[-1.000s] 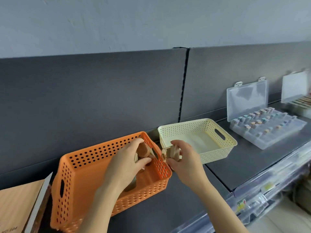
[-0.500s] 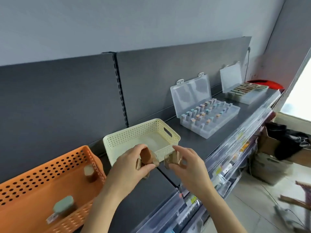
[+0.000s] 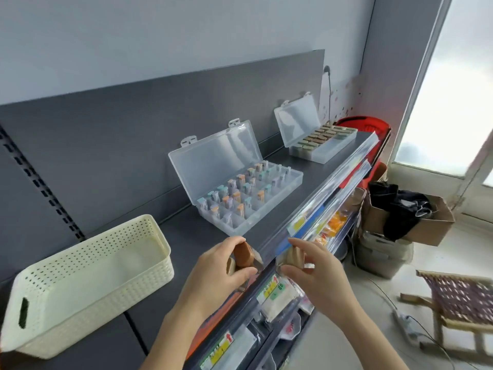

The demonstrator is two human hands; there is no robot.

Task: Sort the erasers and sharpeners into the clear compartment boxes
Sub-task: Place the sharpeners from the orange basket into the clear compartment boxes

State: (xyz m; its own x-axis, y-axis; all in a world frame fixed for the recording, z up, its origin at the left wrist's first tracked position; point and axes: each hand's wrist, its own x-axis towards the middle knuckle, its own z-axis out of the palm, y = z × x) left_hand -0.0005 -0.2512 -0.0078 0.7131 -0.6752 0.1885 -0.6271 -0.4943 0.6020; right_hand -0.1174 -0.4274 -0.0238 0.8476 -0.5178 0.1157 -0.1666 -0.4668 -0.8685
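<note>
At the grey shelf's front edge, the left hand grips a reddish-brown block, the right hand pinches a tan block; a clear compartment box lies beyond the fingertips.

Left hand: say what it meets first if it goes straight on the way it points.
Probably the nearer clear box, at its front wall. The left hand, gripping a brown piece, points up along the shelf toward it, with only shelf between. Depth is hard to judge.
</note>
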